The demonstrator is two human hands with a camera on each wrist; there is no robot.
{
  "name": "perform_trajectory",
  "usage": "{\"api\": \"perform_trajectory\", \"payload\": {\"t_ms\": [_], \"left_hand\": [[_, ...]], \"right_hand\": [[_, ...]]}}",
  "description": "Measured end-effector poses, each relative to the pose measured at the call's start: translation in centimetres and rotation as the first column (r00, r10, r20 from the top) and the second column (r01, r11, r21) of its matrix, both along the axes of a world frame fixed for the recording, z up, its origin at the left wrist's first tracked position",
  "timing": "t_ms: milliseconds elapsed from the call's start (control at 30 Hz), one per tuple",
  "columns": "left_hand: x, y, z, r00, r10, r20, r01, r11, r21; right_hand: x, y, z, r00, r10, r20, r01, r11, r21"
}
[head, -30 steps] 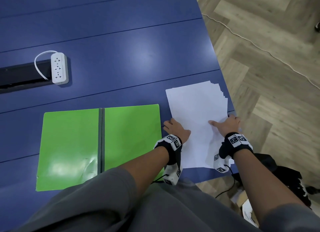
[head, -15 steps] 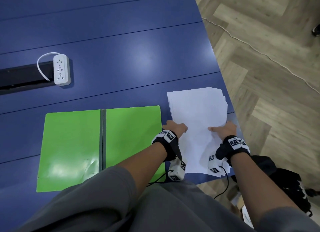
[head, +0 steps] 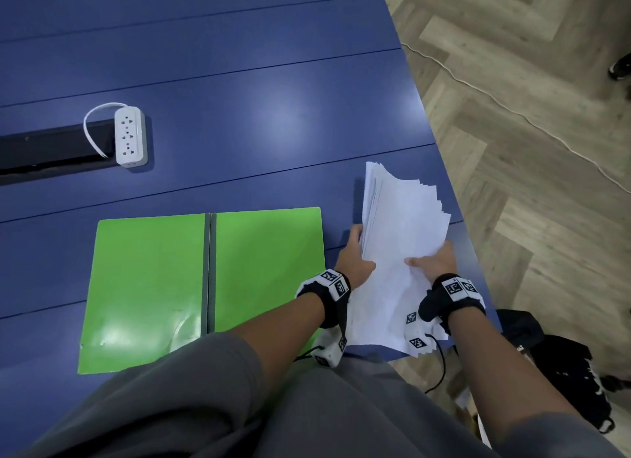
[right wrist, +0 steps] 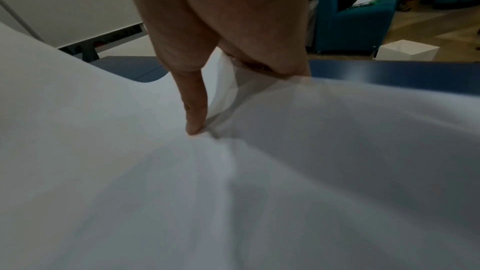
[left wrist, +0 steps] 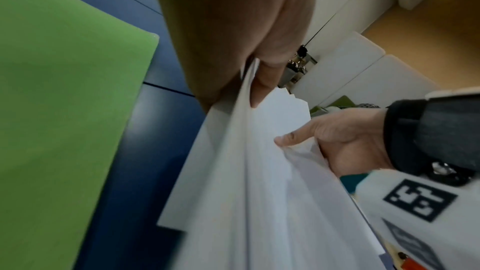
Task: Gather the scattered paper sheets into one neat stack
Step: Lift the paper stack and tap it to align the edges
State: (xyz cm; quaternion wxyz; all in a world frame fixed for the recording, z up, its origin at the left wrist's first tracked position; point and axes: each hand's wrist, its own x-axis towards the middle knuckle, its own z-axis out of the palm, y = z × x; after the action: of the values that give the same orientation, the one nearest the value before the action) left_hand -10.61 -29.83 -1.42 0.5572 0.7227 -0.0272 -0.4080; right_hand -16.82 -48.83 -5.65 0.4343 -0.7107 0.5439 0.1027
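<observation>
Head view, left to right: power strip and open green folder lie flat on the blue table, then the left hand with thumb and fingers pinching the paper sheets at their left edge, then the right hand with its thumb on top, clamping the right edge. Sheets are tilted up off the table near its right edge, their far corners fanned and uneven. Risk, as I judge it: loose outer sheets could slip free over the table edge, or crease under the right thumb, if squaring is rushed.
</observation>
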Motion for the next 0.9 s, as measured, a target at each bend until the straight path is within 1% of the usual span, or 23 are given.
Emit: {"api": "perform_trajectory", "payload": {"t_ms": [67,100,167,200,267,333,400,467,500,567,633,667,767,833,867,900], "left_hand": [[0.7,1.1,0.4,1.000,0.006,0.021,-0.004,0.997,-0.078],[1.1,1.9,0.6,1.000,0.017,0.008,-0.016,0.992,-0.124],[2.3,3.7,1.4,0.997,0.055,-0.059,-0.066,0.975,-0.213],[3.0,4.8,1.6,0.993,0.075,-0.087,-0.094,0.968,-0.234],[4.2,7.1,2.2,0.984,0.122,-0.129,-0.152,0.955,-0.253],[5.2,9.5,2.7,0.974,0.169,-0.149,-0.204,0.942,-0.268],[5.7,11.8,3.3,0.962,0.213,-0.171,-0.254,0.927,-0.277],[5.8,14.1,3.7,0.945,0.262,-0.194,-0.309,0.910,-0.277],[5.8,15.2,3.8,0.938,0.283,-0.201,-0.331,0.902,-0.278],[5.6,17.5,3.6,0.930,0.312,-0.195,-0.357,0.895,-0.268],[5.4,19.8,3.3,0.924,0.345,-0.165,-0.377,0.896,-0.234],[5.3,20.9,3.1,0.918,0.366,-0.155,-0.392,0.895,-0.211],[4.7,24.1,2.6,0.891,0.432,-0.139,-0.450,0.879,-0.156],[4.3,25.9,2.0,0.881,0.462,-0.103,-0.471,0.877,-0.098],[4.1,26.7,1.7,0.885,0.461,-0.066,-0.464,0.884,-0.049],[4.0,27.4,1.3,0.897,0.442,-0.023,-0.442,0.897,0.012]], "right_hand": [[-0.4,-0.1,-0.6,1.000,-0.002,0.029,0.001,0.999,0.053],[-0.6,-0.2,-0.9,0.999,0.005,0.033,-0.008,0.997,0.075],[-0.6,-0.4,-1.9,0.997,0.063,0.055,-0.068,0.993,0.092],[-0.4,0.0,-1.7,0.992,0.094,0.083,-0.103,0.990,0.100],[0.4,1.1,-0.9,0.978,0.116,0.175,-0.144,0.977,0.156],[1.4,3.1,0.9,0.955,0.088,0.284,-0.163,0.955,0.250],[2.5,5.4,2.8,0.931,0.011,0.366,-0.168,0.900,0.402],[3.5,7.6,4.1,0.911,-0.008,0.412,-0.239,0.803,0.545],[4.0,8.8,4.7,0.905,0.005,0.426,-0.278,0.763,0.583],[4.7,10.5,5.0,0.893,0.000,0.451,-0.318,0.708,0.630],[5.1,12.1,5.2,0.895,-0.010,0.446,-0.320,0.683,0.656],[5.4,12.8,5.4,0.898,0.012,0.440,-0.329,0.681,0.654],[6.2,15.7,5.7,0.885,0.128,0.448,-0.415,0.652,0.635],[6.9,17.8,5.3,0.875,0.190,0.445,-0.453,0.646,0.615],[7.3,18.9,5.2,0.867,0.247,0.433,-0.476,0.666,0.574],[7.9,20.0,5.0,0.851,0.338,0.402,-0.514,0.696,0.501]]}}
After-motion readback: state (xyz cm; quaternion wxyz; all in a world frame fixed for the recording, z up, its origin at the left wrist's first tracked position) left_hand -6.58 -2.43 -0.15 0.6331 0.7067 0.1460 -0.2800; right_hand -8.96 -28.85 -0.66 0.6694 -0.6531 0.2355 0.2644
